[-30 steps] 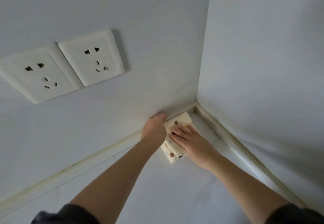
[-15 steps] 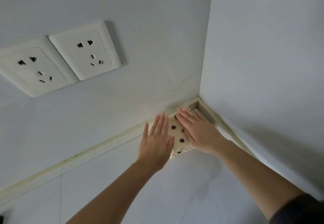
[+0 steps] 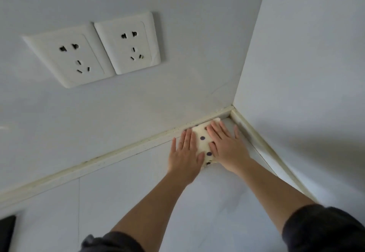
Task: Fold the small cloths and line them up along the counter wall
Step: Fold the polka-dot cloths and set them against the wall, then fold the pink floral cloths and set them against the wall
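Observation:
A small folded cream cloth with dark purple dots (image 3: 203, 143) lies flat on the white counter, tucked into the corner where the back wall meets the right wall. My left hand (image 3: 185, 155) lies flat on its left side, fingers straight and pointing at the wall. My right hand (image 3: 227, 145) presses flat on its right side, fingers spread. Only a strip of the cloth shows between the two hands.
Two white wall sockets (image 3: 94, 50) sit on the back wall above the counter. A cream sealing strip (image 3: 110, 157) runs along the wall base and round the corner. A dark object (image 3: 7, 232) pokes in at the lower left edge. The white counter (image 3: 138, 192) stretches leftward.
My left hand went from gripping the cloth's wall-side edge to lying flat on it. Both hands now press the cloth closer into the corner, and the dotted side shows on top.

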Motion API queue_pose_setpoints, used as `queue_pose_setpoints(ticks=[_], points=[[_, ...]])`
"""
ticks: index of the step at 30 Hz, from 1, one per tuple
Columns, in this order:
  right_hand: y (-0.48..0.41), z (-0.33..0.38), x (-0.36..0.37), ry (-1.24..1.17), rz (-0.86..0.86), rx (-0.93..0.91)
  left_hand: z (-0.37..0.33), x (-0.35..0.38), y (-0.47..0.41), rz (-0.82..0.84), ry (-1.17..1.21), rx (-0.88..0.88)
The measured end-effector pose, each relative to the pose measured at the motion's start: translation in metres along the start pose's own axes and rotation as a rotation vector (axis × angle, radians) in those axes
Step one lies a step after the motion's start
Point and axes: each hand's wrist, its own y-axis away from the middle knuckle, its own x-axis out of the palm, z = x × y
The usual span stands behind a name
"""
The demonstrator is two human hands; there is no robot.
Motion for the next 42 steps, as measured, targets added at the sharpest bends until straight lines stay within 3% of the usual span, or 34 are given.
queue_pose_setpoints(ticks=[5, 9, 14, 26, 33, 42], points=[[0.054, 0.061, -0.024, -0.164, -0.209, 0.075, 0.027, -0.02, 0.088, 0.004, 0.18, -0.114], [0.115, 0.145, -0.034, -0.33, -0.17, 0.084, 0.065, -0.031, 0.196, -0.108, 0.371, -0.198], [0.205, 0.266, -0.032, -0.495, -0.109, 0.059, 0.119, -0.034, 0.341, -0.236, 0.448, -0.326], [0.405, 0.555, -0.03, -0.551, -0.067, -0.216, 0.266, -0.031, 0.685, -0.459, 0.389, -0.601], [0.431, 0.664, -0.036, -0.486, -0.07, -0.374, 0.338, -0.033, 0.776, -0.552, 0.376, -0.721], [0.393, 0.8, -0.009, -0.435, 0.022, -0.454, 0.474, -0.014, 0.83, -0.481, 0.343, -0.829]])
